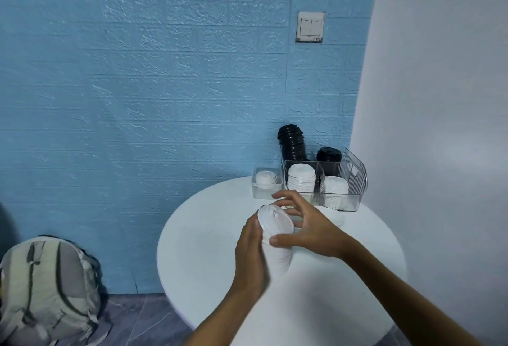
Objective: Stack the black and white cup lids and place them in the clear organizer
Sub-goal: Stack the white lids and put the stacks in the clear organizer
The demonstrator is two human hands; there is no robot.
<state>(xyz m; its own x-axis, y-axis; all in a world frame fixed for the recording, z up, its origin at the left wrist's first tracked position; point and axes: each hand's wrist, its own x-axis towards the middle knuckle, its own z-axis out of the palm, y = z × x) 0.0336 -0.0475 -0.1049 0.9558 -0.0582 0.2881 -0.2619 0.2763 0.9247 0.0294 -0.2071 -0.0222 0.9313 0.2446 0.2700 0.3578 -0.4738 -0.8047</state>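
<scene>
A tall stack of white cup lids (275, 238) stands between my hands over the round white table (209, 238). My left hand (251, 257) lies flat against its left side. My right hand (305, 226) curls round the top of the stack, thumb in front and fingers behind. The clear organizer (354, 180) sits at the table's far edge. It holds two white lid stacks (301, 180) in front and two black lid stacks (292, 143) behind.
A small clear box (266, 184) with a few white lids stands left of the organizer. A blue brick-pattern wall rises behind the table and a white wall stands at the right. A grey backpack (46, 290) lies on the floor at the lower left.
</scene>
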